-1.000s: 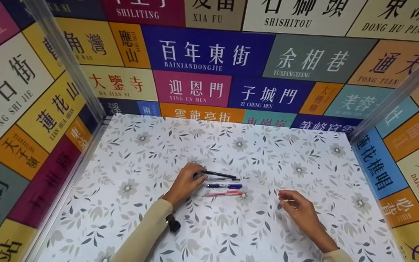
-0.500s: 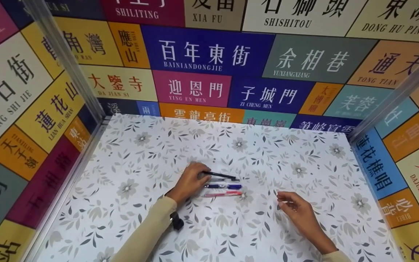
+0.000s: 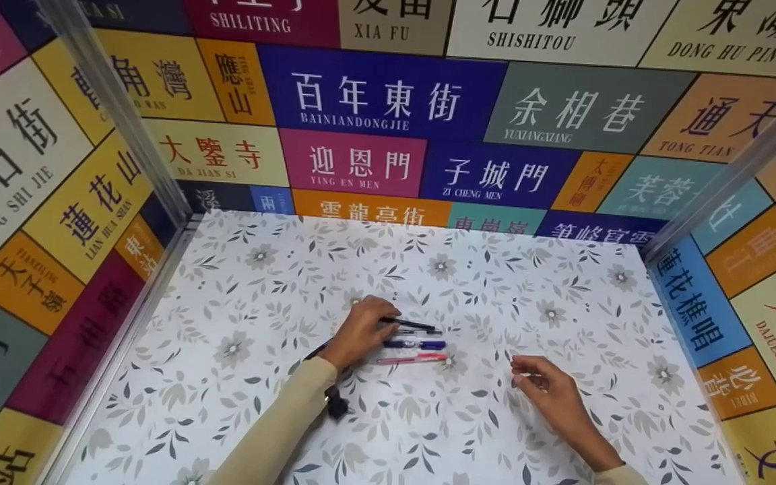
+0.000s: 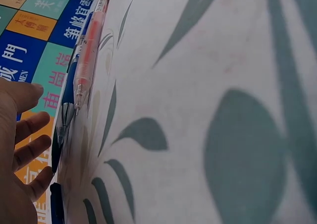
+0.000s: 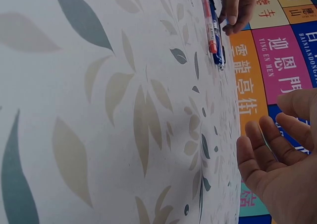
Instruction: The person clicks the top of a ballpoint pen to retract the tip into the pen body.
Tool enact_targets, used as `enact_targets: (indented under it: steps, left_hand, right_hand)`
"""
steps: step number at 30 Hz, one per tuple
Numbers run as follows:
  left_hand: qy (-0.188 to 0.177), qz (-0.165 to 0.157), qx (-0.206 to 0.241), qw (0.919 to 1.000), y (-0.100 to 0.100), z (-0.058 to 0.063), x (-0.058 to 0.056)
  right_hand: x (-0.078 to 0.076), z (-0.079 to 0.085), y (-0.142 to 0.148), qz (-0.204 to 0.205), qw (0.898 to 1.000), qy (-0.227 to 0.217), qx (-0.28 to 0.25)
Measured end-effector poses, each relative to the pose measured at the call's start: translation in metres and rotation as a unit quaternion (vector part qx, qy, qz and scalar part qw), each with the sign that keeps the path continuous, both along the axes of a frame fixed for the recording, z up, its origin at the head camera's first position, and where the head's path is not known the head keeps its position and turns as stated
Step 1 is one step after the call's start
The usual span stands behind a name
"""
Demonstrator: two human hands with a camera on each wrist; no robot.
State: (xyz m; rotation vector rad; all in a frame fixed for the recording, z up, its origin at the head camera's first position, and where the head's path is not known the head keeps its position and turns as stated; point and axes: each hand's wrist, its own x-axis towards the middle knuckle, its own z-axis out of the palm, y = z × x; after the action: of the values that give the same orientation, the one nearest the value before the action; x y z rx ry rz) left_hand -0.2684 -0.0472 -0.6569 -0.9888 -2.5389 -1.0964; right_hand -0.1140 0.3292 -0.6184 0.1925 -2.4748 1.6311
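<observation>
My left hand (image 3: 362,331) is over the left ends of a row of pens, fingers loosely curved downward. A black pen (image 3: 416,325) runs from beneath its fingertips, with a clear, dark-tipped pen (image 3: 422,332) close beside it. Nearer me lie a blue pen (image 3: 418,344) and a pink pen (image 3: 415,358). In the left wrist view, the fingers (image 4: 32,152) are spread and no pen shows between them; exact contact is hidden. My right hand (image 3: 553,387) stays apart from the pens, its fingers bent loosely with nothing in them.
A dark blue stick-like thing (image 4: 57,204) lies on the left hand's wrist side, mostly hidden. White cloth (image 3: 260,404) with a leaf and flower print covers the table. Walls with coloured name panels (image 3: 388,94) enclose the back and both sides.
My left hand has shifted a little to the right along the pens, covering more of their left ends. The pens and my right hand are almost where they were.
</observation>
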Motion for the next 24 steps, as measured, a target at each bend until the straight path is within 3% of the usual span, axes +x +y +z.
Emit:
enact_targets:
  steps: [4,16,24]
  left_hand:
    - [0.013,-0.006,-0.005,0.9999,0.005,-0.003,-0.002]
    - [0.023,-0.006,-0.028,0.9993,0.008,-0.004,-0.008]
    - [0.002,0.003,-0.059,0.9983,0.010,0.000,-0.011]
  right_hand:
    - [0.003,0.003,0.001,0.006,1.000,-0.015,-0.011]
    - [0.006,0.002,0.005,0.016,0.999,-0.003,-0.032]
    - [0.010,0.003,0.010,0.013,1.000,0.002,-0.021]
